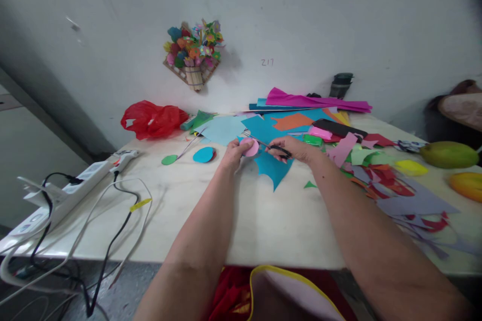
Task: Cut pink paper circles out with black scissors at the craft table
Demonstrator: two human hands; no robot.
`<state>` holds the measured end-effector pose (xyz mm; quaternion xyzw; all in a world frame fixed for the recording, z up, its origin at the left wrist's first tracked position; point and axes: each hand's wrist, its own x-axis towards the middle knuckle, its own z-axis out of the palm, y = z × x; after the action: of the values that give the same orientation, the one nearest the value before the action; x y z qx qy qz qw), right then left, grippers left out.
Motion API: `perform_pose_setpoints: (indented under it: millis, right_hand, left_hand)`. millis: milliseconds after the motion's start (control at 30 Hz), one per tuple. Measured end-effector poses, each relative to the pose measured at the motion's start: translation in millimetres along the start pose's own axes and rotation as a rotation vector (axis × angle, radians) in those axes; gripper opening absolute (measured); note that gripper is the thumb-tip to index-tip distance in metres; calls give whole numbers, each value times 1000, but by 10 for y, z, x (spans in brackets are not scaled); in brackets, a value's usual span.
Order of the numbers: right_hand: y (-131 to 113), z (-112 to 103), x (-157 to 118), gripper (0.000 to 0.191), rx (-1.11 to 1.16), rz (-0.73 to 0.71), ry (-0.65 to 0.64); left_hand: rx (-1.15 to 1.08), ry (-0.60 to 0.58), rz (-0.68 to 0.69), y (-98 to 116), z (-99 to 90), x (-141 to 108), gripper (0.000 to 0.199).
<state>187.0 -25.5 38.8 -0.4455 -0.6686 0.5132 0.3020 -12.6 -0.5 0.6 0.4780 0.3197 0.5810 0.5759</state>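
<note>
My left hand pinches a small round pink paper piece over the middle of the table. In my right hand is a pair of scissors with black handles, the fingers wrapped round them. The scissor blades point left, close behind the pink piece; whether they touch it I cannot tell. Beneath both hands lies a blue sheet with curved cut edges. Left of my left hand rest blue paper circles, with a reddish edge showing under them, and a green circle by a thin stem.
Paper scraps spread over the right side, near a green mango-like fruit and a dark phone. A red plastic bag sits back left. A power strip with loose cables lines the left edge. Rolled magenta sheets lie along the wall.
</note>
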Motion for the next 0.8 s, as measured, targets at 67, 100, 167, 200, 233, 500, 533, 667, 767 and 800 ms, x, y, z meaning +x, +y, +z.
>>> perform_pose_setpoints:
  millis: [67, 100, 167, 200, 233, 500, 533, 667, 767, 800]
  right_hand:
    - [6, -8, 3, 6, 5, -4, -6]
    - [9, -11, 5, 6, 10, -2, -7]
    - [14, -15, 9, 7, 19, 4, -8]
    - [16, -17, 12, 7, 21, 7, -9]
    - [19, -17, 15, 7, 20, 9, -11]
    - [48, 4, 46, 10, -32, -8, 14]
    - [48, 9, 47, 10, -31, -17, 18]
    - [36, 26, 42, 9, -26, -41, 20]
    - [29, 37, 42, 9, -7, -53, 24]
    - [29, 40, 46, 9, -1, -56, 27]
  left_hand:
    - [12, 6, -2, -3, -18, 2, 28]
    - [23, 4, 0, -7, -27, 5, 28]
    - [47, -11, 8, -18, -44, 14, 28]
    - [56, -19, 11, -25, -51, 19, 28]
    - [61, -25, 14, -31, -56, 23, 28]
    - [56, -45, 27, -32, -47, 18, 27]
    - [53, -41, 24, -29, -46, 16, 27]
    - [37, -2, 11, -24, -49, 16, 28]
    - [40, 5, 17, -23, -48, 19, 30]
    - [44, 4, 20, -23, -47, 20, 30]
